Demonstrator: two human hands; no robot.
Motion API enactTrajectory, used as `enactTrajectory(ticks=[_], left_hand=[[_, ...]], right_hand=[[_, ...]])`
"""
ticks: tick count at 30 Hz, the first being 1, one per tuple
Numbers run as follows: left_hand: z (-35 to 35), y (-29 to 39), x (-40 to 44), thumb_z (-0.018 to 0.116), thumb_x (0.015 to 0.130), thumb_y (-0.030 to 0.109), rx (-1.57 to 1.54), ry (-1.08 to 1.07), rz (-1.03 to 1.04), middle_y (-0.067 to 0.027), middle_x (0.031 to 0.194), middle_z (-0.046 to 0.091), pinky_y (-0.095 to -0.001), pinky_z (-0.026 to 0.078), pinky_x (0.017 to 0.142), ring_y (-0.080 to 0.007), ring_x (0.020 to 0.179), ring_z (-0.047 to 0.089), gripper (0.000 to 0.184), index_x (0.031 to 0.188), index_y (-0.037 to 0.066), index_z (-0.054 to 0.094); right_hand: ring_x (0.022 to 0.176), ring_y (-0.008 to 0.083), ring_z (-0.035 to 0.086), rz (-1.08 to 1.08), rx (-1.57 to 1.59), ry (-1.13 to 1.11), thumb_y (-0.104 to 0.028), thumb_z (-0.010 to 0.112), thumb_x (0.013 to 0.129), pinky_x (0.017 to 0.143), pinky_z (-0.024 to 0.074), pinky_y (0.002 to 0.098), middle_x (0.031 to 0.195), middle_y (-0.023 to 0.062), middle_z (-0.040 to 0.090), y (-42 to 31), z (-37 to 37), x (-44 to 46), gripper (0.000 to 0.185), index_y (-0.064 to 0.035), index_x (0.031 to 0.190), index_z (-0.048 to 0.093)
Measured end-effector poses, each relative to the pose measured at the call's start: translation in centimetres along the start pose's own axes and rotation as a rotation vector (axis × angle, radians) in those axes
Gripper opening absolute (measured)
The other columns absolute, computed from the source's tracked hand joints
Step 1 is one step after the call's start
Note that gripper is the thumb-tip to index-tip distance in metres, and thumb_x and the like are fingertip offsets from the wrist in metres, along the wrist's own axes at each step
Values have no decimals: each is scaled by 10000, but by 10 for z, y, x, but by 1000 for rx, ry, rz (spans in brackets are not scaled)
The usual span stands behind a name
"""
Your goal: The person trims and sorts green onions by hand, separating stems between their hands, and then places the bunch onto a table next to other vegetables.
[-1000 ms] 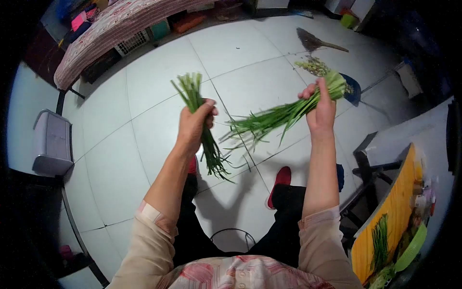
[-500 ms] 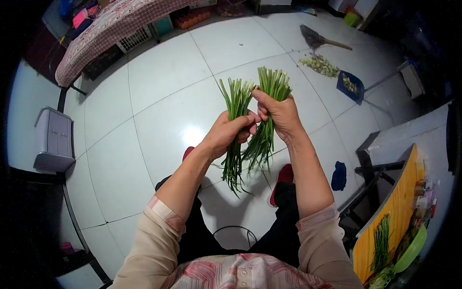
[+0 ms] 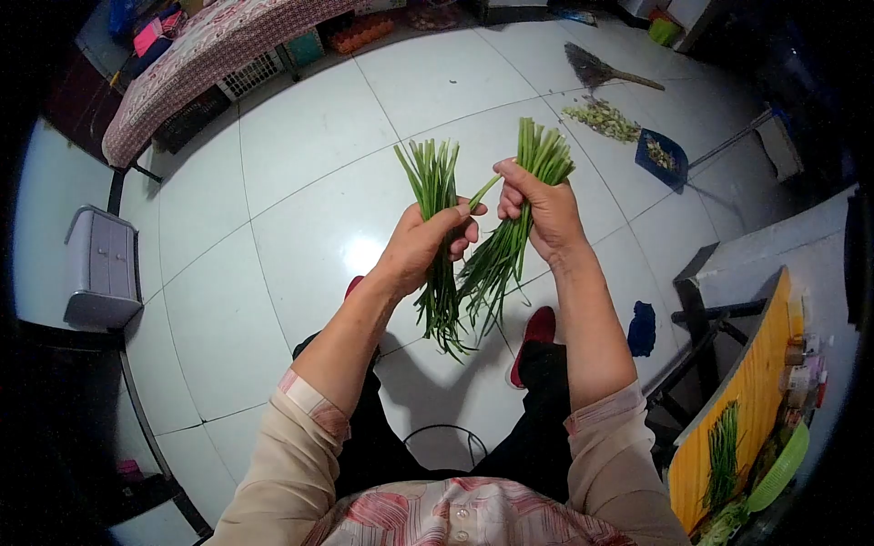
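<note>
My left hand (image 3: 431, 238) is closed around a bunch of garlic chives (image 3: 432, 173), pale cut ends up and dark leaves hanging down. A second bunch of garlic chives (image 3: 543, 153) is gripped in my right hand (image 3: 544, 209), also stalks up, its leaves slanting down to the left. Between the hands runs a single chive stalk (image 3: 484, 191), pinched at my left fingers, with its upper end at my right thumb. The leaf ends of the two bunches lie close together below my hands.
At right, a wooden board (image 3: 685, 473) carries more chives (image 3: 723, 455) beside a green basket (image 3: 779, 466). Pale scraps (image 3: 601, 120), a broom (image 3: 601, 69) and a blue dustpan (image 3: 672, 175) are on the tiled floor (image 3: 309, 218). A dark blue cloth (image 3: 642, 329) lies nearby.
My hands have moved apart, the right one shifting right with its bunch. A single stalk now shows stretched across the gap between them.
</note>
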State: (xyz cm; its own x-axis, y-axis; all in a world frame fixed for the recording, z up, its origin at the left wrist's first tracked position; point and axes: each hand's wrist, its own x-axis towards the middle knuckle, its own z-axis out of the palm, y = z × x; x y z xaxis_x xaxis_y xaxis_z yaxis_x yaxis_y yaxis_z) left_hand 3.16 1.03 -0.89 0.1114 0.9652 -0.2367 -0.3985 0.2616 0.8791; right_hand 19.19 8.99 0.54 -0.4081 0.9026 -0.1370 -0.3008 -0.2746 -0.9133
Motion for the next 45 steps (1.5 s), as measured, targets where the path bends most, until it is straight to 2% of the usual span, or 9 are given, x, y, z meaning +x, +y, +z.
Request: enactTrajectory(ticks=[7,11,16,18,28,32,37,40,45], left_hand=[[-4,-4,3,584,881,167,-61,125,62,-21,713,566,-208,370,482,-71,538,446,251,1035,-31,570],[-6,-3,4,607,868,148,-71,169,102,-24,715,578,-204,380,482,-69,544,465,227,1027,-11,578],[-6,-7,5,635,855,145,-100,239,140,-23,728,600,-201,386,484,-64,550,481,204,999,6,596],[-5,-5,5,630,856,143,-76,227,125,-19,733,603,-205,388,512,-61,577,490,213,1016,4,600],[-3,-5,3,604,873,140,51,217,104,-15,741,612,-210,392,539,-58,604,502,198,1021,9,615],[-1,-1,2,591,880,144,50,179,72,-11,731,597,-208,394,538,-60,599,497,219,1039,-5,613],[-9,3,-2,569,884,140,108,163,69,3,694,562,-198,385,526,-64,573,477,249,1052,-38,615],[-18,8,-6,575,877,134,130,236,99,13,676,547,-204,364,497,-59,550,450,219,1017,-26,625],[-42,13,-2,602,864,164,-8,449,190,18,667,525,-207,350,486,-59,541,438,236,1020,-12,623]], right_hand=[[525,105,482,-66,231,28,-232,633,878,521,451,263,609,-3,493,6,-4,3,254,5,970,625],[541,108,510,-24,128,112,-252,627,885,534,470,266,662,12,543,15,1,2,260,-14,989,637],[784,130,578,50,127,52,-271,618,899,640,477,285,906,60,640,28,20,-6,286,-29,1053,620],[716,111,579,92,219,-2,-277,645,879,612,482,258,881,48,650,28,28,-9,276,-41,1024,635],[711,106,579,87,120,-45,-259,637,886,615,479,246,875,49,650,35,22,-6,236,-38,970,640],[737,182,635,-63,-13,59,-277,570,922,683,522,316,871,111,662,19,13,2,278,-4,948,616],[837,300,648,-214,389,224,-240,531,942,771,525,391,910,181,653,-11,-45,16,189,-56,934,484],[829,269,609,-289,596,320,-254,513,952,820,498,439,883,133,615,-25,-82,17,178,-82,916,486],[732,217,529,-388,713,304,-253,512,952,787,476,414,762,59,524,-33,-116,14,181,-90,878,486]])
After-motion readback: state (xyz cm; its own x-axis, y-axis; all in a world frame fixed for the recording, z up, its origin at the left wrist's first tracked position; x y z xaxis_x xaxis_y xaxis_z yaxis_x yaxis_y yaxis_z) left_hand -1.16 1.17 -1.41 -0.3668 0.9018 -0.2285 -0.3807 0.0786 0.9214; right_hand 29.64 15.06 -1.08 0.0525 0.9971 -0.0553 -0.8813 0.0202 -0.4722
